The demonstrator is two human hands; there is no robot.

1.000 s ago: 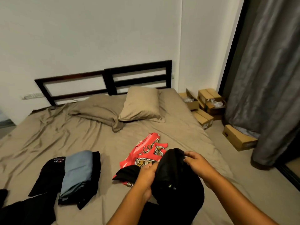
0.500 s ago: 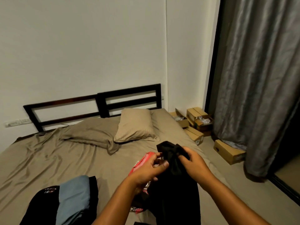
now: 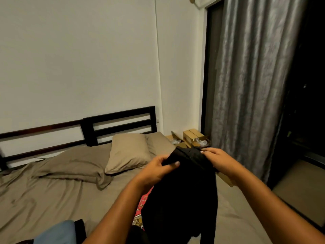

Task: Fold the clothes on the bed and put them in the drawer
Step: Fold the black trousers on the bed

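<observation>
Above the near right part of the bed with its taupe cotton sheet [image 3: 52, 199], a limp black fabric garment [image 3: 182, 199] hangs from both hands. Its top edge is stretched between them, and its long axis drops straight down toward the mattress. The left hand [image 3: 156, 171] pinches the left end of that edge, thumb on the near face and fingers curled behind. The right hand [image 3: 217, 156] pinches the right end, a little higher and farther away. The cloth thus lies directly between and below the hands, with the left one lower and nearer. Its lower end runs out of view at the bottom, so whether it touches the sheet cannot be told. A red patterned cloth [image 3: 142, 205] lies on the bed just left of it, partly hidden, and a folded pale blue cloth [image 3: 56, 233] sits at the near left edge. The fold likely turns on laying the garment flat, lengthwise, on the bare sheet to the left; no drawer is in view
</observation>
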